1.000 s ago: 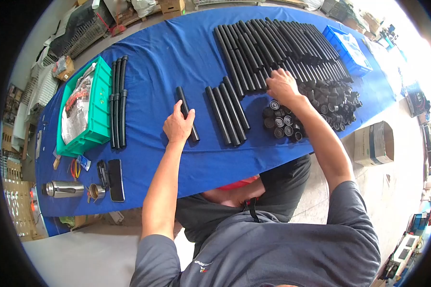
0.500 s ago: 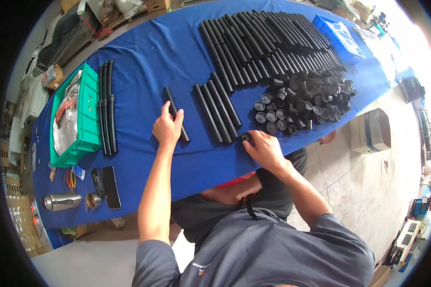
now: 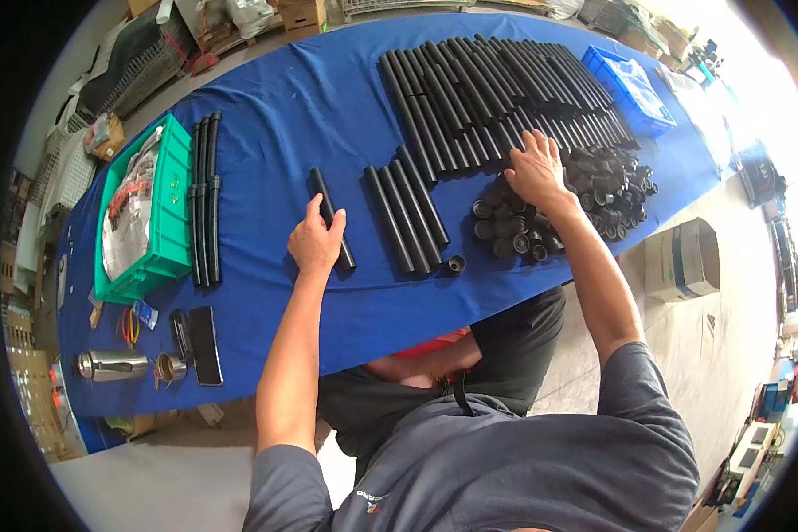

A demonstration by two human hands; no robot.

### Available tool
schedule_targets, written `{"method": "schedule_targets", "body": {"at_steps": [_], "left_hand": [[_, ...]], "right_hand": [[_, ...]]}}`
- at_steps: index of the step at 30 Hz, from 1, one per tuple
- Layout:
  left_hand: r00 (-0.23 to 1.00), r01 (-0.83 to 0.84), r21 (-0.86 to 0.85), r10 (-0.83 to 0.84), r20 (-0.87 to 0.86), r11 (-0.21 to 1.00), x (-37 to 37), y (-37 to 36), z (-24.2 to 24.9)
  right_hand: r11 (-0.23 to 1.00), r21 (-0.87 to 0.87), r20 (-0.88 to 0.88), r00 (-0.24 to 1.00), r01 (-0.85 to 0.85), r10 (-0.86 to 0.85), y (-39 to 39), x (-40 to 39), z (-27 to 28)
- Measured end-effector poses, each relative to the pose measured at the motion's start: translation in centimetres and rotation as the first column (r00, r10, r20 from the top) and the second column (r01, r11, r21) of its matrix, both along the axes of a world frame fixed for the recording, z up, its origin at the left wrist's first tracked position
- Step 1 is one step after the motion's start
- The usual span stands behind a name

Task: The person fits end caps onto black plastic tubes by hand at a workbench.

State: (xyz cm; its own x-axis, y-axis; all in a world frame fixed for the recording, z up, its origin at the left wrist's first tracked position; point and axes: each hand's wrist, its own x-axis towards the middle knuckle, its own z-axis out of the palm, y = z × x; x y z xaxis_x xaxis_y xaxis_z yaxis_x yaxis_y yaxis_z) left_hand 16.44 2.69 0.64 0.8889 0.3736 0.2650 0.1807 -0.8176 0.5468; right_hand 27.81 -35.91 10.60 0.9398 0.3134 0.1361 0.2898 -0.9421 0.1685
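My left hand (image 3: 316,239) holds a single black tube (image 3: 320,182) that lies on the blue cloth, with thumb and forefinger on either side of it. To its right lies a short row of several similar black tubes (image 3: 403,217). One black cap (image 3: 456,264) sits alone by the near ends of that row. My right hand (image 3: 538,170) is over the far part of a heap of black caps (image 3: 607,191), fingers spread, close to the near edge of the large tube stack. Nothing shows in its fingers; its palm side is hidden.
A large stack of black tubes (image 3: 496,89) covers the far right of the table (image 3: 275,115). Beside it stands a blue crate (image 3: 628,89). At left are a green crate (image 3: 164,230), long joined tubes (image 3: 206,195), a phone (image 3: 206,346) and a steel flask (image 3: 111,365).
My right hand has let go of the cap beside the short tube row and moved up and right to the cap heap. My left hand stays at the single tube. The view has shifted slightly.
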Motion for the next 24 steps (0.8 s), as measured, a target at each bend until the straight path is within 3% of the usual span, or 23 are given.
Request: {"method": "schedule_targets", "body": {"at_steps": [4, 10, 13, 14, 17, 18, 19, 21, 22, 24], "left_hand": [[1.0, -0.006, 0.001, 0.006, -0.008, 1.0, 0.1, -0.1, 0.0], [1.0, 0.009, 0.012, -0.008, -0.01, 1.0, 0.3, 0.1, -0.2], [1.0, 0.01, 0.017, -0.01, -0.014, 1.0, 0.2, 0.2, 0.0], [1.0, 0.015, 0.015, -0.015, -0.011, 1.0, 0.2, 0.2, -0.1], [1.0, 0.019, 0.035, -0.019, 0.016, 0.999, 0.4, 0.5, -1.0], [0.999, 0.019, 0.051, -0.021, 0.036, 0.999, 0.4, 0.5, -0.9], [1.0, 0.018, 0.038, -0.019, 0.014, 0.999, 0.4, 0.5, -0.7], [1.0, 0.013, 0.013, -0.013, -0.024, 1.0, 0.3, 0.2, -0.2], [0.999, 0.009, 0.014, -0.008, -0.031, 1.0, 0.3, 0.1, 0.0], [0.999, -0.006, 0.015, 0.006, -0.044, 1.0, 0.2, 0.0, 0.2]], "right_hand": [[1.0, -0.009, -0.045, 0.999, -0.011, 0.011, 0.0, 0.2, -0.2], [0.995, 0.026, 0.035, 0.995, -0.099, 0.098, -0.6, 0.2, -1.2], [0.955, 0.226, 0.239, 0.961, -0.192, 0.137, -0.5, -0.1, -1.1], [0.915, 0.27, 0.382, 0.905, -0.3, 0.184, -0.6, -0.6, -1.0], [0.776, 0.604, 0.062, 0.982, -0.181, 0.181, 2.2, -4.5, 2.8], [0.762, 0.583, 0.107, 0.957, -0.281, 0.271, 2.7, -5.2, 3.1], [0.739, 0.609, 0.028, 0.94, -0.286, 0.341, 3.1, -5.6, 3.0], [0.809, 0.498, -0.051, 0.92, -0.314, 0.388, 4.2, -5.8, 2.3], [0.85, 0.465, -0.159, 0.921, -0.247, 0.354, 4.9, -5.8, 1.7], [0.874, 0.354, -0.169, 0.896, -0.333, 0.41, 5.2, -4.3, -1.6]]}}
